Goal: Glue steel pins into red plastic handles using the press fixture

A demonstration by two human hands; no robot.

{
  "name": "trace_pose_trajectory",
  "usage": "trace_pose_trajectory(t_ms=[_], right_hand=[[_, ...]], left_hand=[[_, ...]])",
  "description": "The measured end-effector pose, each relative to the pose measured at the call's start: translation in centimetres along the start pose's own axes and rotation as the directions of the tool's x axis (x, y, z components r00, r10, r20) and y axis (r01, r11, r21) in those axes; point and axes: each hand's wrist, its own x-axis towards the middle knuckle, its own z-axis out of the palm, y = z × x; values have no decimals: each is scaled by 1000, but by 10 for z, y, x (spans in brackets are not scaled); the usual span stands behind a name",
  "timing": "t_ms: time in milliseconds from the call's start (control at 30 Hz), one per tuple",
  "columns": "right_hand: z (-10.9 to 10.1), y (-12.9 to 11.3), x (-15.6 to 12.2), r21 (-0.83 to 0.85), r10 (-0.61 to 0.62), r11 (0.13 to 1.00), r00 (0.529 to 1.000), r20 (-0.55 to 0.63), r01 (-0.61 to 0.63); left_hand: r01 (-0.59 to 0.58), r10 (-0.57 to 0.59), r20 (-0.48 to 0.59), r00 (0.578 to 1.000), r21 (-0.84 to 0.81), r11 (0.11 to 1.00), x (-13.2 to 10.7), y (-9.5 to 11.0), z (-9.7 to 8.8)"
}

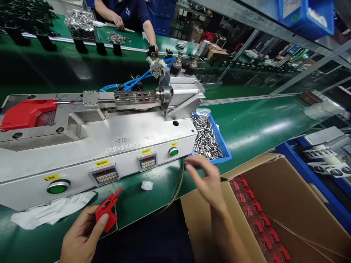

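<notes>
My left hand (85, 230) grips a red plastic part (106, 213) between thumb and fingers, with a thin prong pointing up and right. My right hand (205, 177) is held in front of the blue bin (226, 152), thumb and index finger extended with a gap between them; nothing shows in it. Small metal sleeves (205, 138) fill that bin. A metal machine (137, 128) stands ahead of both hands. Another red plastic part (27, 111) sits in its left end, lined up with a thin metal rod (68, 102).
Two green buttons, the left one (58, 187) larger in view, and two counters are on the machine's front. A white cloth (52, 210) and a small white plastic piece (147, 185) lie before it. Right, a cardboard box (301, 197) holds rows of red parts. Across the bench, a person (126, 14) works.
</notes>
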Motion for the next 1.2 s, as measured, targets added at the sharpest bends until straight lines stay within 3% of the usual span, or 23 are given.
trace_pose_trajectory(t_ms=[67, 167, 300, 433, 667, 733, 833, 1000, 1133, 1200], right_hand=[[-26, 23, 31, -169, 47, 984, 995, -84, -61], [-46, 61, 77, -389, 204, 897, 978, -51, -207], [-46, 90, 112, -444, 265, 865, 964, 12, -233], [-42, 93, 113, -388, 265, 890, 964, 11, -240], [-56, 60, 94, 12, 254, 967, 964, -75, -254], [-60, 42, 89, 225, 296, 934, 953, -57, -277], [-59, 15, 86, 493, 355, 819, 934, -36, -292], [-44, -22, 92, 558, 311, 782, 950, 37, -278], [-23, -45, 105, 478, 140, 863, 987, 81, -162], [-9, -60, 114, 376, 45, 924, 996, 73, -69]], left_hand=[[-3, 3, 5, 1000, -10, 1000, 0, 0, 2], [28, -28, 45, 999, 12, 1000, 6, -3, 0], [67, -69, 68, 995, 37, 997, 12, -10, -3], [0, -2, 68, 998, 29, 1000, 11, -11, -1], [-132, 129, 95, 987, 31, 991, 8, -8, 4], [-155, 150, 131, 980, 36, 987, 10, -12, 2], [-170, 162, 168, 972, 34, 985, 15, -19, -1], [-231, 227, 183, 956, -1, 973, 14, -16, 10], [-362, 362, 93, 927, -23, 932, 14, -2, 26], [-377, 379, 100, 920, -41, 925, 18, 3, 31]])
